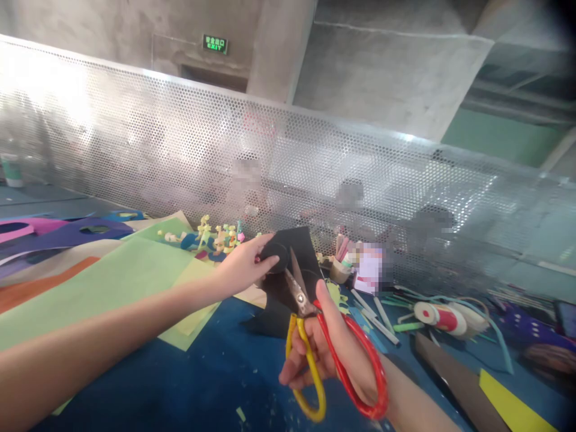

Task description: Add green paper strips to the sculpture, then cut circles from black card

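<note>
My left hand (247, 261) is closed on a sheet of black paper (301, 243), held up above the table. Under its thumb and fingers lies a round black piece (276, 258); whether it is separate from the sheet I cannot tell. In my right hand (324, 348) is a pair of scissors (300, 297) with one yellow and one red handle. Their blades are parted and point up at the black paper, beside the round piece. The fingers pass through the handle loops. More black paper (270, 321) hangs below the blades.
Light green paper (135, 282) and coloured sheets cover the table's left. Small paper figures (220, 237) stand along a perforated metal screen (180, 150), with people blurred behind it. Markers (375, 321), a white-and-red bottle (441, 318) and dark brown card (454, 372) lie right.
</note>
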Action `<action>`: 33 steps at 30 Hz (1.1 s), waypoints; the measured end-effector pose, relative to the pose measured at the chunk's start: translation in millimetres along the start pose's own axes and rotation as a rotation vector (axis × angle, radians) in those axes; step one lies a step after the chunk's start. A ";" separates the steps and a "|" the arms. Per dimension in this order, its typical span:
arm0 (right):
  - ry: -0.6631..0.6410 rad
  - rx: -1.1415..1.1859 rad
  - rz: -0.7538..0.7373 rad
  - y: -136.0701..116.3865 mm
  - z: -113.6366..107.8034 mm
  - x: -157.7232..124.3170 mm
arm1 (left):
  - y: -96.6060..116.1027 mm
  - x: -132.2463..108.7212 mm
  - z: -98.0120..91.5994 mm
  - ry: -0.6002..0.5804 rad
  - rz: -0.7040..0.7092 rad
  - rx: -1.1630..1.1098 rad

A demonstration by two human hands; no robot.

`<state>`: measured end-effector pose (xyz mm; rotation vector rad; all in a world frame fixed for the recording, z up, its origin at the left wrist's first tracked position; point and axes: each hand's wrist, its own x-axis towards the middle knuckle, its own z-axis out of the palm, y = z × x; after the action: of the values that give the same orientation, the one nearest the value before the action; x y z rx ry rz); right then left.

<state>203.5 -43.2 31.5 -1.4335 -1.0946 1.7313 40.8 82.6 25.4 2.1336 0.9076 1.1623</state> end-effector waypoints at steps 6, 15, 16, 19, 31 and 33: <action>-0.009 -0.070 -0.164 4.5 -16.7 6.8 | 16.4 -5.7 0.4 -0.291 -0.039 -0.326; 0.127 -0.265 -0.384 11.9 -15.0 8.8 | 25.8 -9.4 -1.1 -0.230 -0.033 -0.458; 0.141 -0.280 -0.385 13.0 -15.5 9.1 | 25.5 -9.4 -1.1 -0.234 -0.031 -0.459; 0.171 -0.317 -0.391 16.6 -17.7 11.5 | 25.9 -9.5 -2.6 -0.255 -0.024 -0.423; 0.168 -0.320 -0.436 16.7 -18.7 10.6 | 32.8 -9.2 -7.1 -0.289 -0.032 -0.380; 0.173 -0.340 -0.444 18.1 -20.0 12.0 | 33.4 -9.5 -7.4 -0.288 -0.030 -0.399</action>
<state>221.3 -37.0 8.6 -1.3697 -1.5250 1.1286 40.7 55.4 48.2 1.8871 0.5258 0.9007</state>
